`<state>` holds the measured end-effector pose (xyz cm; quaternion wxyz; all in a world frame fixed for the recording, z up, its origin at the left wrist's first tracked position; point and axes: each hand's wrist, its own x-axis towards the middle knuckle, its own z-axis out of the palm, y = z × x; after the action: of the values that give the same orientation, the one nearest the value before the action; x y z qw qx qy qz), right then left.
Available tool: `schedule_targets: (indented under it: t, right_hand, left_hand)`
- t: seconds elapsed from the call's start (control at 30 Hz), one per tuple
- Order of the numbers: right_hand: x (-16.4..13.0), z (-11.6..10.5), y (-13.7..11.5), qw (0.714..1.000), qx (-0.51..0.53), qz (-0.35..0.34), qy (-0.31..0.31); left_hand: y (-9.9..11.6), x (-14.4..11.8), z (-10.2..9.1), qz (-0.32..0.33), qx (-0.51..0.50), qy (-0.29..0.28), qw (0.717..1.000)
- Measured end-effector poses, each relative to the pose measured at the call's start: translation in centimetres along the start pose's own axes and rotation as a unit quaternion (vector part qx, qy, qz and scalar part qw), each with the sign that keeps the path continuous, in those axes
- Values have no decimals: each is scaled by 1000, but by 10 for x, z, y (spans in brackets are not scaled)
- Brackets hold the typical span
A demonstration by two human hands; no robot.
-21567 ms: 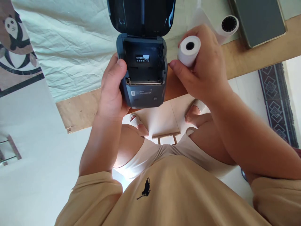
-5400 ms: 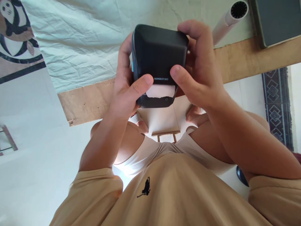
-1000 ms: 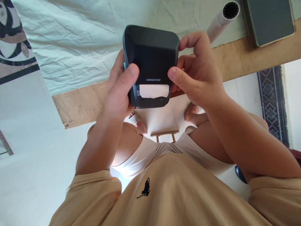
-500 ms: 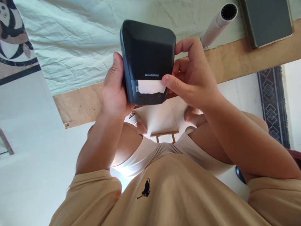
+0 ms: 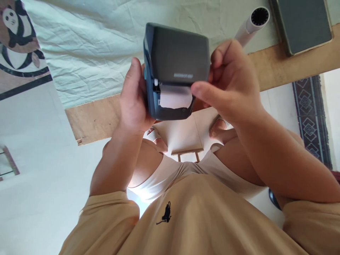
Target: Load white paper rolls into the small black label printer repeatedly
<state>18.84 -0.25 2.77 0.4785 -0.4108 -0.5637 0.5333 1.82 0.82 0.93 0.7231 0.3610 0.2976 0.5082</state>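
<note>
Dark grey plastic printer (image 5: 175, 60) held up in both hands, above the worktop (image 5: 278, 67) edge. Left hand (image 5: 134, 99) wraps its left side, palm against the casing; right hand (image 5: 231, 81) grips the right side, thumb near the white paper strip (image 5: 175, 99) sticking out of the front slot. Lid looks slightly ajar over the slot — cannot tell for sure. Likely light, rigid, smooth-sided; best held by the two flanks, clear of the paper, which would tear easily. Spare paper roll (image 5: 252, 23) lies on the pale cloth (image 5: 92, 46) — dark tablet (image 5: 302, 21) beside it.
</note>
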Motion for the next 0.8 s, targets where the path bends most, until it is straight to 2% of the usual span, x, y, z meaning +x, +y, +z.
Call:
schedule_targets:
  t: [0.1,0.2,0.3,0.33,0.37,0.47,0.53,0.63,0.7,0.8]
  right_hand:
    - [-1,8,-18,990,-3,-98,97]
    - [-2,11,-27,972,-68,-139,178]
    - [-2,9,-21,969,-152,-127,146]
    - [-2,8,-19,960,-204,-136,136]
    - [-3,8,-16,942,-271,-147,133]
    - [-2,11,-16,863,-457,-160,145]
    - [0,14,-21,831,-535,-103,112]
    - [4,16,-31,799,-601,13,15]
    - [5,14,-36,804,-593,44,-29]
    - [2,6,-40,850,-526,-4,-25]
  left_hand:
    - [-3,-2,-5,22,57,14,998]
    - [-8,-2,-11,50,68,4,996]
    - [-10,-1,-13,72,69,-8,995]
    - [-10,-1,-12,73,75,-15,994]
    - [-9,-1,-12,72,81,-22,994]
    - [-5,-4,-9,63,96,-33,993]
    - [-2,-7,-6,62,111,-31,991]
    - [2,-11,-1,46,130,-28,990]
    - [3,-13,0,39,134,-24,990]
    - [2,-13,1,41,122,-11,992]
